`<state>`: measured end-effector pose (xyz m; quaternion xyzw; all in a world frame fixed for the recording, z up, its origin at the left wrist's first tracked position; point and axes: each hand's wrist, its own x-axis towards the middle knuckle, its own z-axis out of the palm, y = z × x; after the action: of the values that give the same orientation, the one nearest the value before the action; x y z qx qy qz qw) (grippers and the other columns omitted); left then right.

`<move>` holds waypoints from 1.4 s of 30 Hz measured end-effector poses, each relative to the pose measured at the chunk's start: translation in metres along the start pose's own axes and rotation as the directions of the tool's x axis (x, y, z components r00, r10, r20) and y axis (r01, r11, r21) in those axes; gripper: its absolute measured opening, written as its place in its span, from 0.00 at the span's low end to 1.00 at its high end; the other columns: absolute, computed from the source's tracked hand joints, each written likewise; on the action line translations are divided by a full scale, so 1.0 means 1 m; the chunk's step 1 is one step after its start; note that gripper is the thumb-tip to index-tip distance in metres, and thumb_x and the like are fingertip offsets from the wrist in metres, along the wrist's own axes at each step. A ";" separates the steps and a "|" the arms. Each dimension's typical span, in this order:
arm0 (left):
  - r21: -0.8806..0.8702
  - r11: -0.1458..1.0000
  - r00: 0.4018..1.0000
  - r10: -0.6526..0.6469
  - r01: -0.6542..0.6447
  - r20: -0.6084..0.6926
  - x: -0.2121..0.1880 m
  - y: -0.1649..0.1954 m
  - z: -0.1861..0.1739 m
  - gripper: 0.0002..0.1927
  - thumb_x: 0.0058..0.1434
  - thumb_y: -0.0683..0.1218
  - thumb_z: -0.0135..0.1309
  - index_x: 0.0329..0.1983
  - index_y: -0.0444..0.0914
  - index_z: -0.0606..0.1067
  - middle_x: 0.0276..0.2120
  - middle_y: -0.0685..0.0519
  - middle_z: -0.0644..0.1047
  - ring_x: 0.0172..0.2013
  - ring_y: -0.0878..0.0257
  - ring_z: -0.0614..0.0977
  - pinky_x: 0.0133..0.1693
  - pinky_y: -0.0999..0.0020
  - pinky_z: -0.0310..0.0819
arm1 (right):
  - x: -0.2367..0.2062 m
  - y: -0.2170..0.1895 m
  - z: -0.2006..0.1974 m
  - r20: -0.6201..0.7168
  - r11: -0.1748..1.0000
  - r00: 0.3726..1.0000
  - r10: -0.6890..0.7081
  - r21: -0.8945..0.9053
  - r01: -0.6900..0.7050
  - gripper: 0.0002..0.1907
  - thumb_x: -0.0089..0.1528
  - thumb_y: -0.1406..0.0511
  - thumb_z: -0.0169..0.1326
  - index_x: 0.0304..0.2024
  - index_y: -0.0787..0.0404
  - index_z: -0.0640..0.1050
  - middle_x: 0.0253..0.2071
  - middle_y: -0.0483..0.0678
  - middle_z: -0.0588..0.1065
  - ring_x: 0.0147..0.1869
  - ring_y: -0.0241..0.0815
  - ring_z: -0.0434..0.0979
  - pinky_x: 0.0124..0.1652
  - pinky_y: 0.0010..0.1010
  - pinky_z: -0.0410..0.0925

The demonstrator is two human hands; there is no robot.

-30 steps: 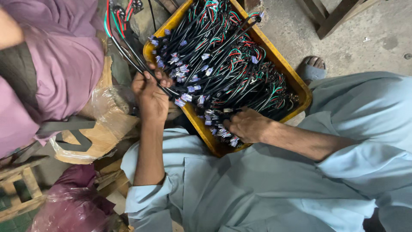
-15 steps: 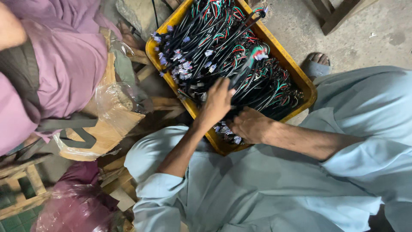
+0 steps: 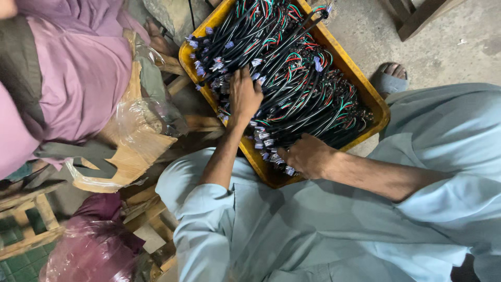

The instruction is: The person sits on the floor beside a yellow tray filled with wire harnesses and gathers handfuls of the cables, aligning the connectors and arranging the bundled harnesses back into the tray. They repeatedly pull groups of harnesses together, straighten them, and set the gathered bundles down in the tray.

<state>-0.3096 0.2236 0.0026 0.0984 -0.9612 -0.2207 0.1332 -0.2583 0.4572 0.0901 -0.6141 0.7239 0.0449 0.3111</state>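
Bare concrete floor (image 3: 454, 31), a yellow tray (image 3: 360, 83) of wire harnesses (image 3: 297, 89) resting against the person's lap.

Black, red and green harnesses with pale plug ends fill the tray, lying in bundles across it. On top of the pile near its left side, the left hand (image 3: 244, 96) lies palm down, fingers (image 3: 236, 77) spread flat over the wires, gripping nothing. At the tray's near edge the right hand (image 3: 308, 155) is curled among the plug ends; whether it grips any cannot be told. Light blue clothing (image 3: 313, 230) covers the lap. Beside the tray sits another person in purple (image 3: 78, 68), next to crumpled clear plastic (image 3: 146, 120) and a dark red bag (image 3: 94, 245).
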 end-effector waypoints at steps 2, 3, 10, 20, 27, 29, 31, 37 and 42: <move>0.057 0.996 0.995 -0.076 0.073 0.064 0.005 -0.006 0.006 0.20 0.55 0.42 0.63 0.50 0.32 0.75 0.47 0.37 0.75 0.50 0.39 0.76 0.54 0.47 0.68 | 0.001 0.000 0.000 0.001 1.000 1.000 0.006 0.004 -0.006 0.38 0.56 0.61 0.62 0.66 0.65 0.64 0.36 0.52 0.80 0.44 0.52 0.82 0.48 0.44 0.67; 0.086 0.991 0.989 -0.114 0.106 0.095 0.008 -0.008 0.010 0.18 0.54 0.42 0.64 0.47 0.35 0.77 0.47 0.38 0.75 0.50 0.40 0.76 0.54 0.47 0.68 | 0.001 0.001 0.001 0.014 1.000 1.000 0.004 0.001 -0.005 0.38 0.57 0.61 0.62 0.66 0.65 0.64 0.37 0.52 0.80 0.45 0.52 0.81 0.49 0.44 0.67; 0.146 0.968 0.974 -0.218 0.206 0.067 0.013 -0.012 0.018 0.19 0.55 0.44 0.65 0.49 0.36 0.75 0.44 0.38 0.77 0.46 0.39 0.78 0.45 0.44 0.72 | 0.004 0.003 0.011 0.038 0.999 0.999 -0.016 -0.041 0.018 0.41 0.59 0.58 0.61 0.70 0.63 0.60 0.43 0.49 0.78 0.49 0.50 0.79 0.51 0.44 0.66; -0.086 0.967 0.962 -0.250 0.242 -0.110 0.020 -0.028 0.014 0.06 0.55 0.40 0.62 0.35 0.37 0.77 0.32 0.42 0.82 0.34 0.44 0.85 0.37 0.49 0.76 | 0.007 0.004 0.011 0.032 1.000 0.999 -0.006 -0.029 0.007 0.40 0.59 0.61 0.59 0.70 0.63 0.61 0.42 0.51 0.79 0.49 0.50 0.79 0.50 0.42 0.66; -0.480 0.831 0.930 -0.359 0.281 -0.078 0.017 -0.037 0.010 0.05 0.62 0.39 0.59 0.36 0.31 0.75 0.28 0.46 0.81 0.26 0.60 0.84 0.26 0.66 0.83 | 0.009 0.002 0.012 -0.008 0.999 1.000 0.011 -0.044 -0.012 0.37 0.60 0.62 0.58 0.69 0.62 0.62 0.38 0.49 0.80 0.47 0.50 0.80 0.49 0.41 0.66; -0.502 0.816 0.926 -0.371 0.288 -0.072 0.016 -0.037 0.011 0.06 0.64 0.40 0.59 0.37 0.30 0.75 0.27 0.48 0.80 0.25 0.62 0.83 0.25 0.68 0.81 | 0.009 0.003 0.013 -0.030 0.999 1.000 0.007 -0.051 -0.008 0.36 0.61 0.61 0.58 0.69 0.62 0.63 0.38 0.49 0.80 0.46 0.49 0.80 0.48 0.41 0.66; -0.527 0.804 0.928 -0.365 0.277 -0.070 0.016 -0.037 0.010 0.07 0.64 0.41 0.59 0.37 0.30 0.75 0.28 0.49 0.80 0.25 0.63 0.83 0.25 0.69 0.82 | 0.009 0.003 0.014 -0.005 0.998 1.000 0.006 -0.058 -0.006 0.39 0.58 0.60 0.61 0.69 0.62 0.62 0.39 0.49 0.79 0.48 0.49 0.79 0.49 0.40 0.66; -0.442 0.872 0.963 -0.262 0.208 -0.063 0.011 -0.040 0.005 0.09 0.61 0.41 0.63 0.38 0.32 0.76 0.28 0.48 0.82 0.26 0.62 0.84 0.31 0.66 0.76 | 0.009 0.006 0.012 -0.022 0.999 1.000 0.004 -0.043 -0.005 0.36 0.57 0.61 0.60 0.66 0.62 0.64 0.38 0.48 0.79 0.47 0.50 0.80 0.48 0.41 0.66; -0.446 0.882 0.979 -0.196 0.150 -0.059 0.006 -0.041 0.009 0.10 0.59 0.41 0.64 0.39 0.32 0.77 0.30 0.47 0.83 0.28 0.61 0.83 0.33 0.66 0.76 | 0.008 0.006 0.010 -0.016 1.000 1.000 0.008 -0.029 -0.008 0.33 0.59 0.61 0.60 0.64 0.62 0.65 0.38 0.49 0.79 0.47 0.50 0.80 0.48 0.41 0.66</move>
<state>-0.3122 0.1890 -0.0224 0.1624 -0.8658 -0.4374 0.1808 -0.2602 0.4564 0.0764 -0.6160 0.7281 0.0516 0.2963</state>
